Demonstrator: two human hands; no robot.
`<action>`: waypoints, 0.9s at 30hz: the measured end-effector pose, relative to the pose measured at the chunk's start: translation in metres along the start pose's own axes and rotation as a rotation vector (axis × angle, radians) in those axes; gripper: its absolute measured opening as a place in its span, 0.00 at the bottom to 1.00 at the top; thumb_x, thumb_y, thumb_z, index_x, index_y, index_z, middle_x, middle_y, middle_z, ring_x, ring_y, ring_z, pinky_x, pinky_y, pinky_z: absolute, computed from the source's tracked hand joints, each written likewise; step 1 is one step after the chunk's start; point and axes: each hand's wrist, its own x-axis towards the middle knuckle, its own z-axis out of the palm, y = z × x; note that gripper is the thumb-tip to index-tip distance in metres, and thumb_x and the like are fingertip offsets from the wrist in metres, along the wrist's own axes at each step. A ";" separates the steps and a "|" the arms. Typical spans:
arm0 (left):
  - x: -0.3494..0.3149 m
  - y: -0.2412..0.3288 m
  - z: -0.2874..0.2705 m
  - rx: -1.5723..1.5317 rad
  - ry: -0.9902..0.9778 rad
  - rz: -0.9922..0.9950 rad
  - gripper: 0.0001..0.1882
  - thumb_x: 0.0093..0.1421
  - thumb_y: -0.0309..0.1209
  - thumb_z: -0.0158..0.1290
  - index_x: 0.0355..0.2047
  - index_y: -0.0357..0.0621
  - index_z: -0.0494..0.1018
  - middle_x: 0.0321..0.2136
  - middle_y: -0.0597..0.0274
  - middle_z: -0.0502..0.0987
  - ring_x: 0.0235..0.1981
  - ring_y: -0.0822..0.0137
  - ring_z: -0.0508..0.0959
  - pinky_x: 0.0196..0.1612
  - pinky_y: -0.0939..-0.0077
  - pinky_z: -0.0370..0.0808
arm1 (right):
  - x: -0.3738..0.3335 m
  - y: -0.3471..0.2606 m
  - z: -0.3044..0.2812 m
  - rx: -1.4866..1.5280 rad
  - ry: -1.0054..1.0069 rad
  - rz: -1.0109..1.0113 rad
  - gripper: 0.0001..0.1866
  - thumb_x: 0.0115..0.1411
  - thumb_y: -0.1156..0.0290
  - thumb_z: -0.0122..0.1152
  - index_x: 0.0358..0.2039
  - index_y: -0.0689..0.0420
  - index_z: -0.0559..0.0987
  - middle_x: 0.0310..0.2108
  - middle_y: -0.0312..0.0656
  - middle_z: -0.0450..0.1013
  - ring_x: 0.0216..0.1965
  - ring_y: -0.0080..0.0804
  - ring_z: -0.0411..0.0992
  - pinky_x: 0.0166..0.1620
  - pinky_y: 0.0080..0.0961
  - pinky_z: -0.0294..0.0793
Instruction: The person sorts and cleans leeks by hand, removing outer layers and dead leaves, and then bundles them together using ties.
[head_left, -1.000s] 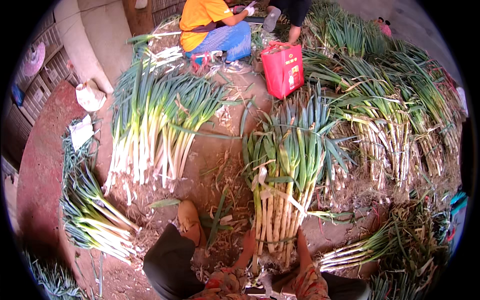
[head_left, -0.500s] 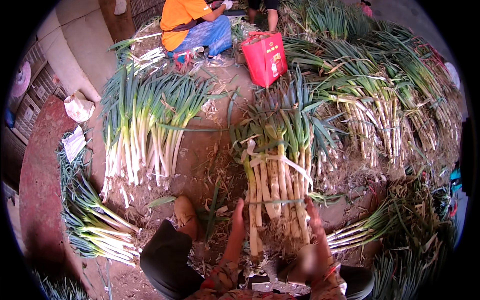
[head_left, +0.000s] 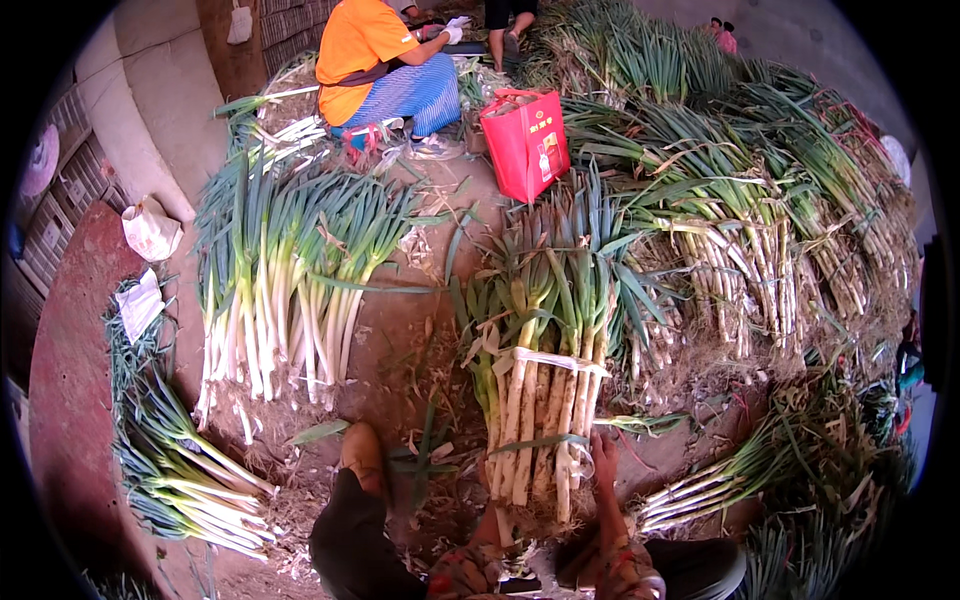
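A bundle of large green onions (head_left: 545,395) stands before me, roots toward me and leaves pointing away. A white band (head_left: 560,361) goes across its stems, and a green leaf strip lies across them lower down. My right hand (head_left: 604,462) grips the bundle's right side near the roots, its fingers against the stems. My left hand (head_left: 487,480) is at the lower left side of the same bundle; the stems hide most of its fingers.
Loose green onions (head_left: 285,290) lie left; a smaller pile (head_left: 200,470) is nearer. Stacked unpeeled bundles (head_left: 740,230) fill the right. A red bag (head_left: 525,145) stands beyond the bundle. A person in orange (head_left: 375,70) crouches at the back, and another person's legs (head_left: 500,30) show.
My hands have moved in closer around the root end, and the left is now mostly hidden. The white band, loose and twisted before, lies straight across the stems. The bundle is narrower.
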 end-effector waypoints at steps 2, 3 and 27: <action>-0.005 -0.005 0.003 0.003 -0.009 -0.027 0.28 0.57 0.54 0.42 0.46 0.43 0.67 0.40 0.57 0.70 0.40 0.61 0.70 0.46 0.63 0.67 | 0.007 0.045 0.019 0.272 0.144 -0.193 0.23 0.62 0.54 0.45 0.42 0.62 0.73 0.35 0.42 0.71 0.36 0.24 0.69 0.38 0.21 0.70; -0.007 -0.007 0.000 0.002 -0.004 -0.037 0.28 0.57 0.53 0.42 0.46 0.43 0.67 0.40 0.57 0.70 0.40 0.61 0.70 0.46 0.63 0.67 | 0.005 0.063 0.025 0.478 0.037 -0.207 0.22 0.62 0.56 0.43 0.44 0.62 0.72 0.36 0.41 0.71 0.36 0.24 0.69 0.40 0.21 0.69; -0.020 -0.012 -0.007 -0.458 0.213 -0.657 0.24 0.59 0.51 0.40 0.44 0.45 0.69 0.39 0.58 0.71 0.39 0.58 0.71 0.45 0.56 0.68 | -0.252 -0.028 -0.001 -0.222 -0.085 -0.683 0.11 0.54 0.71 0.52 0.18 0.60 0.75 0.14 0.46 0.65 0.18 0.37 0.66 0.26 0.34 0.61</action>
